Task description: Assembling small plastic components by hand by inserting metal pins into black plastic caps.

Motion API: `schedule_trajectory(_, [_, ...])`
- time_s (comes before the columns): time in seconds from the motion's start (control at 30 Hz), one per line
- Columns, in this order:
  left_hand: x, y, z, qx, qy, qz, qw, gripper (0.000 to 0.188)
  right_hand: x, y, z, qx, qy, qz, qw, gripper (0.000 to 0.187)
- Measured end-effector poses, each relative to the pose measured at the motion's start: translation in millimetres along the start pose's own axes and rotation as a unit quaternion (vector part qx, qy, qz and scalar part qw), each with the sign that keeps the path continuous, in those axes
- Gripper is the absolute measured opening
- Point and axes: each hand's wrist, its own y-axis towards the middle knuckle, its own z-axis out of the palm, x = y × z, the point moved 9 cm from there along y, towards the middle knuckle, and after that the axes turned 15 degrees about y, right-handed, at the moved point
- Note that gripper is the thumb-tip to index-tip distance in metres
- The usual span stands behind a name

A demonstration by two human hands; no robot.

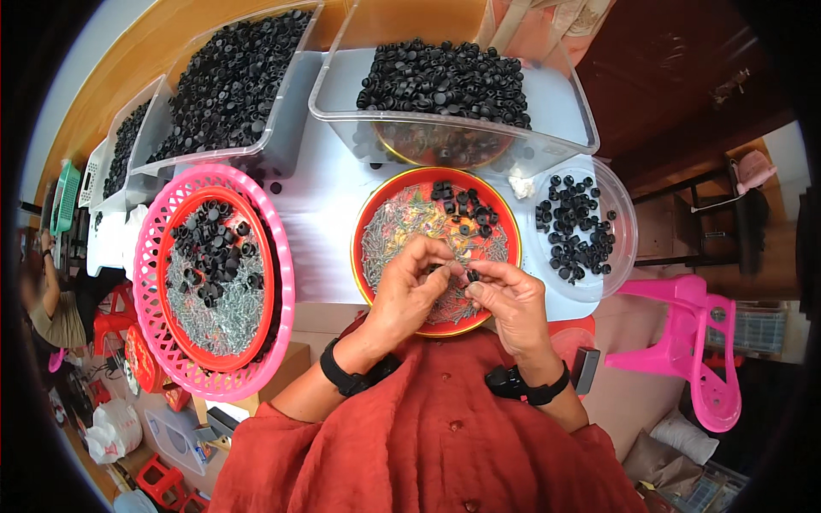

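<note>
Above a round red tray with a gold rim (515, 227), my two hands meet. My right hand (511, 301) pinches a small round black plastic part (472, 275) between thumb and fingers. Thumb and fingers of my left hand (412, 286) are also pressed together, close to that part; a bit of black shows at their tips, too covered to name. Under the hands, the tray holds many loose silver screws (383, 232). A cluster of black plastic parts (462, 203) lies on the screws at its far right side.
Left stands a pink openwork basket (152, 282) bearing a red tray (272, 295) of screws and black parts. Clear bins (547, 141) of black parts line the back. Right are a round clear lid (623, 218) with black parts and a pink stool (676, 321). Another person (60, 308) is far left.
</note>
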Motion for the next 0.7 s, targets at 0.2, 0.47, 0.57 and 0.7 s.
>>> schedule_trajectory(0.2, [0.7, -2.2, 0.8, 0.026, 0.029, -0.016, 0.999, 0.008, 3.5, 1.0, -2.6, -0.018, -0.016, -0.011, 1.0, 0.025])
schedule_trajectory(0.47, [-6.4, -1.3, 2.9, 0.006, 0.008, 0.019, 1.0, 0.01, -0.1, 1.1, -4.7, -0.026, -0.022, 0.006, 0.999, 0.024])
schedule_trajectory(0.57, [-8.7, -2.4, 5.8, -0.003, -0.006, 0.029, 1.0, 0.012, -0.1, 0.4, -5.4, -0.017, -0.005, -0.002, 1.0, 0.023])
schedule_trajectory(0.7, [-14.4, -7.2, 3.4, -0.048, 0.108, 0.081, 0.99, 0.014, -2.1, -0.7, -6.2, -0.019, 0.009, 0.011, 1.0, 0.021])
